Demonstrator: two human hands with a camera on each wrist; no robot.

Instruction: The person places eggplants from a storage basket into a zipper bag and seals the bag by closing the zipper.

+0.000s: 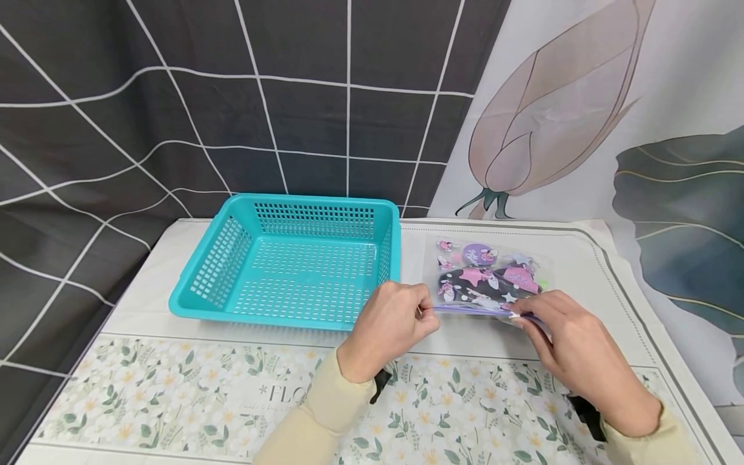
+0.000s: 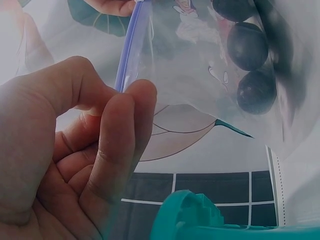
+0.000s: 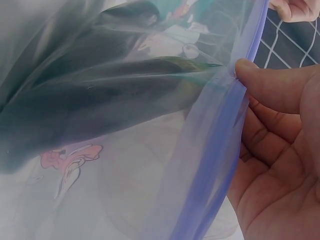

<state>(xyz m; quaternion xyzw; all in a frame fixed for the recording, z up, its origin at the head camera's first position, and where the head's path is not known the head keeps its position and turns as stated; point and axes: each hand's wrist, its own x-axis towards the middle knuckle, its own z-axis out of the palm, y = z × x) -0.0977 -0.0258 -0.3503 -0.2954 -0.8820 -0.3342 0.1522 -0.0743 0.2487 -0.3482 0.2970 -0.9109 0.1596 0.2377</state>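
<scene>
A clear zip bag (image 1: 473, 278) printed with pink and purple cartoon figures is held above the table, its purple zip strip (image 1: 465, 310) towards me. My left hand (image 1: 395, 323) pinches the left end of the strip between thumb and fingers. At the other end, my right hand (image 1: 581, 349) pinches the strip beside a small white piece (image 1: 514, 316), perhaps the slider. Dark round things (image 2: 248, 46) show through the plastic in the left wrist view. A long dark shape (image 3: 100, 95) appears inside the bag in the right wrist view; its kind is unclear.
A turquoise perforated basket (image 1: 290, 325) stands left of the bag, close to my left hand. Beneath everything lies a white tablecloth with a floral band (image 1: 203, 400). A dark gridded curtain (image 1: 302, 123) and a flower-printed cloth (image 1: 558, 110) hang behind the table.
</scene>
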